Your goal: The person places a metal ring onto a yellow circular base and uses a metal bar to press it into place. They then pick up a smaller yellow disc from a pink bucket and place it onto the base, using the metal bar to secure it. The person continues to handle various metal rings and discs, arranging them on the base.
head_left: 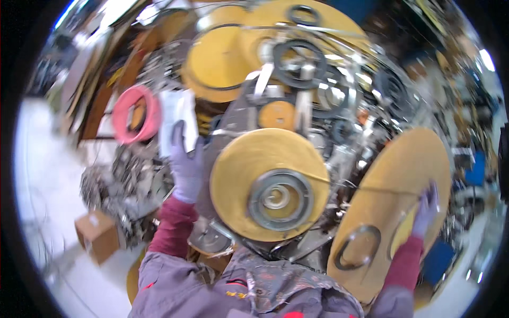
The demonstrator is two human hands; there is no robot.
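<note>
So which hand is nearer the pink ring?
Left. The left hand is up just right of the pink ring, by a white sheet. The right hand is far across, on the big yellow disc.

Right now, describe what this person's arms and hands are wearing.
Both hands wear thin pale lilac gloves: the left hand and the right hand. Each forearm is covered by a dark maroon sleeve with a snug ribbed-looking cuff at the glove. Nearer the body, a greyish purple patterned garment covers the upper arms. The picture is too blurred to show any markings.
</note>
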